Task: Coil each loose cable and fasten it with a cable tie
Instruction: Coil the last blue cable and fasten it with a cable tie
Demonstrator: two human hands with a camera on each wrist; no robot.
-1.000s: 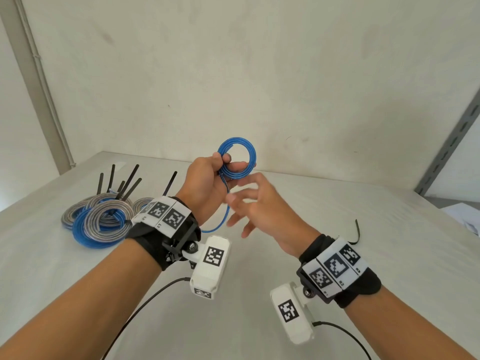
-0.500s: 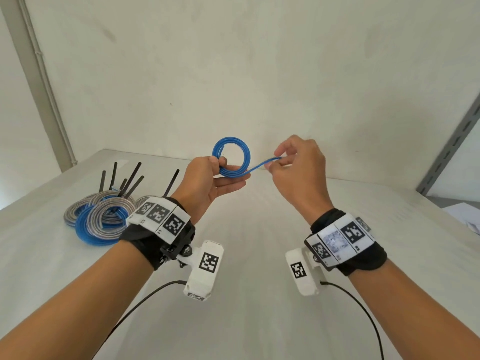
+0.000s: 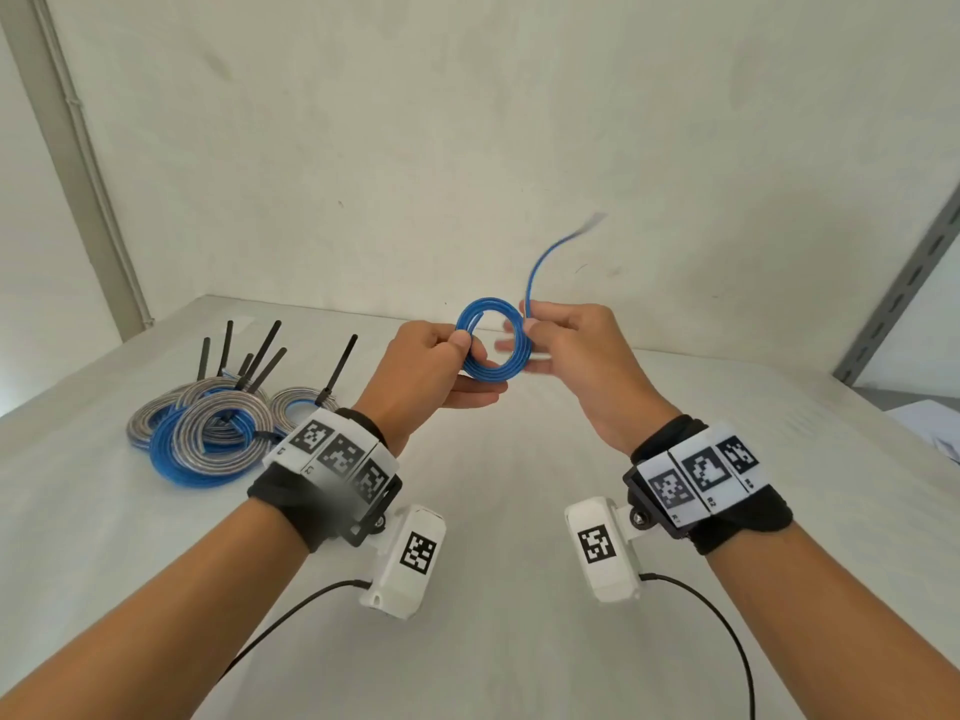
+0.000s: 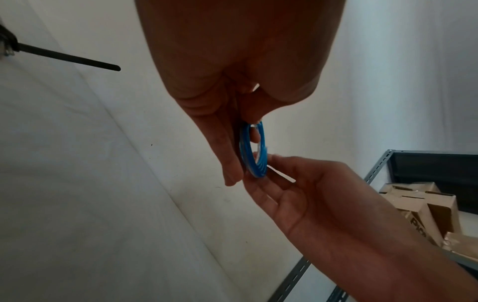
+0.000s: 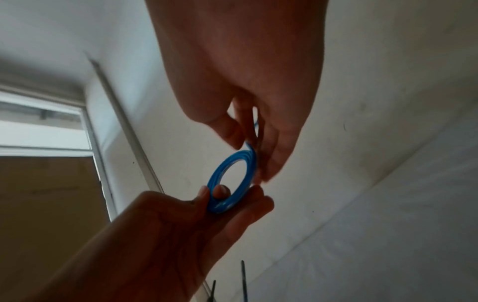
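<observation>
Head view: the left hand (image 3: 431, 366) pinches a small blue cable (image 3: 493, 337) coil above the table (image 3: 493, 641), as the right hand (image 3: 571, 350) grips its loose end; tied coils (image 3: 208, 428) lie left of the left hand. Left wrist view: the coil sits edge-on between both hands' fingers. Right wrist view: the right thumb and fingers pinch the cable.
</observation>
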